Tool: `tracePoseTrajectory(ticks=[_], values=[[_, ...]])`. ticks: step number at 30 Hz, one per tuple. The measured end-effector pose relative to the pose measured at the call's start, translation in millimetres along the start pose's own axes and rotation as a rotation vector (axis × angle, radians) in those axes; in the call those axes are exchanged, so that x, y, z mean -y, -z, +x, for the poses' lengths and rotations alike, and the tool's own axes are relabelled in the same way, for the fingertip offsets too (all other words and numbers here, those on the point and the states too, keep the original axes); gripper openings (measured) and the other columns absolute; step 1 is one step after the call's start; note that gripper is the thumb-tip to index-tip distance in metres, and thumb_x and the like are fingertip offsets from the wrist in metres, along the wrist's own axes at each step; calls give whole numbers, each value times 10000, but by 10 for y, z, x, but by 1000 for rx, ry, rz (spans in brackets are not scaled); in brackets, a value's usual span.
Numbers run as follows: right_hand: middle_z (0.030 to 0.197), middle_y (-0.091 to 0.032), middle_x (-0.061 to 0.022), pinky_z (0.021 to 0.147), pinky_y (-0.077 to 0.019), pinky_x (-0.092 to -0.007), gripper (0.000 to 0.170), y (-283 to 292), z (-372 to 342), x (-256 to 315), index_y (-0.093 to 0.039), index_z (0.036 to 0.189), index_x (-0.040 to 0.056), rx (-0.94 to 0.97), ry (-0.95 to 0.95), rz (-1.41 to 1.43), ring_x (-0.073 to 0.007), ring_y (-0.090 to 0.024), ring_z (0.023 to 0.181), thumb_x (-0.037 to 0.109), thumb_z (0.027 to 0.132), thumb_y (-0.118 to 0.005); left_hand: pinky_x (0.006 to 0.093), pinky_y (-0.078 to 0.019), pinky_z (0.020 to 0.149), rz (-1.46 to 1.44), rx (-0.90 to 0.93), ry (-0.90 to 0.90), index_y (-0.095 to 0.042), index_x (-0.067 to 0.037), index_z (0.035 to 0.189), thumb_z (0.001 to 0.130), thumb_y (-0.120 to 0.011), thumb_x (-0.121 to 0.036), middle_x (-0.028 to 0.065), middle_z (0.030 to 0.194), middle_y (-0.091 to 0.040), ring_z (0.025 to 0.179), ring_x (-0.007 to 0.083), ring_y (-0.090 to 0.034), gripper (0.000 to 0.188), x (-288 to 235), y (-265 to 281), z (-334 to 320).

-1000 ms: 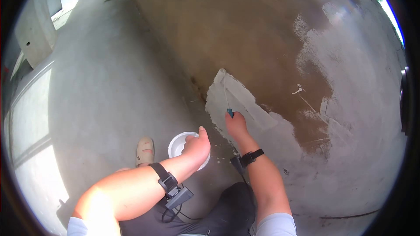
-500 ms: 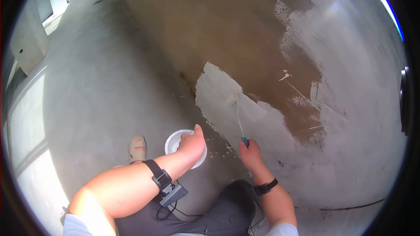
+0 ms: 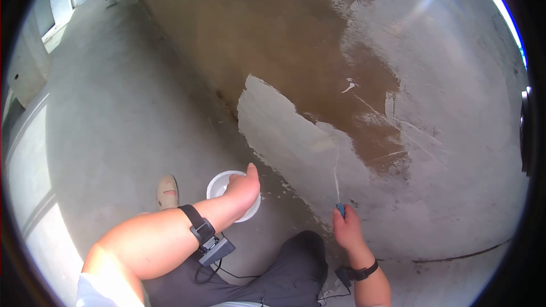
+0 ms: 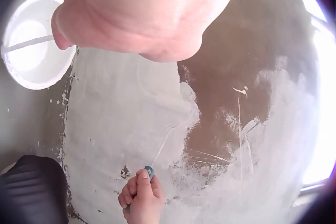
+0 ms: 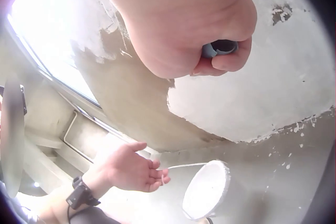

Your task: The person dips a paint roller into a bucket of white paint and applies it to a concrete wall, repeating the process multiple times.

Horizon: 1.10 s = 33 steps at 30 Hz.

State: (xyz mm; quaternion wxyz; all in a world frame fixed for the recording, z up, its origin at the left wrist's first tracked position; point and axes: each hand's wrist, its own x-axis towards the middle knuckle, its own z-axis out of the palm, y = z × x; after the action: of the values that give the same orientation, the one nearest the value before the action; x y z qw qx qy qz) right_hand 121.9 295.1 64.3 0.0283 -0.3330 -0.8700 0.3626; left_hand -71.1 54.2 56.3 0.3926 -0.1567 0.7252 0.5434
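My right hand grips the blue handle of a paint roller, whose thin frame reaches up along the wall. Its pale roller sleeve lies against the white-coated area, near the edge of the brown bare part. In the right wrist view the hollow end of the roller handle shows between the fingers. A white bucket hangs beside the wall from my left hand. Seen from the right wrist, the left hand's fingers hook round the bucket's thin white bail, thumb sticking out.
The wall is brown at left and whitish at right, with a ragged border. White drips dot the grey floor along its base. My shoe stands left of the bucket. A small object lies far back.
My right hand has drawn the roller down and to the right across the coated patch, toward my body. The head view has swung right; the left hand still holds the bucket.
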Motion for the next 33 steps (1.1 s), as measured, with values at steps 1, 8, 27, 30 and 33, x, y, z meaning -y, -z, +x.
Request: tracePoseTrajectory(ticks=[1, 8, 27, 30, 33], values=[[752, -643, -133, 647, -495, -383, 267, 40, -11, -36, -605, 1003, -26, -6, -2, -3, -248, -641, 697, 235, 950, -600, 426, -306, 1145, -1, 9, 3, -233, 167, 1439, 1013, -332, -540, 340, 1460, -394, 1392, 407, -387, 831, -3, -8, -10], [677, -540, 13, 471, -389, -256, 207, -8, 135, -2, -563, 969, 14, 21, 53, 86, -72, -484, 528, 220, 981, -579, 420, -335, 1125, -32, 46, -7, -240, 171, 1431, 1013, -348, -533, 332, 1448, -407, 1372, 388, -417, 826, -27, -71, 17], [767, -662, -181, 646, -493, -423, 416, -1203, 1674, 1464, -624, 913, -71, 0, 362, -80, -290, -640, 688, 344, 945, -603, 433, -278, 1164, -19, 53, 55, -238, 157, 1459, 1019, -283, -566, 325, 1508, -345, 1433, 401, -331, 847, -134, -27, 18], [759, -661, -181, 645, -494, -423, 413, -1430, 1837, 1686, -625, 921, -72, -25, 405, -116, -295, -640, 682, 340, 947, -601, 436, -288, 1159, -33, 46, 68, -247, 158, 1454, 1018, -283, -567, 334, 1497, -354, 1424, 403, -346, 847, -76, 18, 43], [892, -676, -274, 780, -507, -465, 438, -1561, 1944, 1842, -639, 967, -77, 60, 316, -69, -423, -660, 876, 358, 947, -592, 473, -387, 1079, 44, -68, 80, -372, 126, 1386, 995, -300, -592, 324, 1378, -497, 1277, 448, -508, 820, -32, 33, 97]])
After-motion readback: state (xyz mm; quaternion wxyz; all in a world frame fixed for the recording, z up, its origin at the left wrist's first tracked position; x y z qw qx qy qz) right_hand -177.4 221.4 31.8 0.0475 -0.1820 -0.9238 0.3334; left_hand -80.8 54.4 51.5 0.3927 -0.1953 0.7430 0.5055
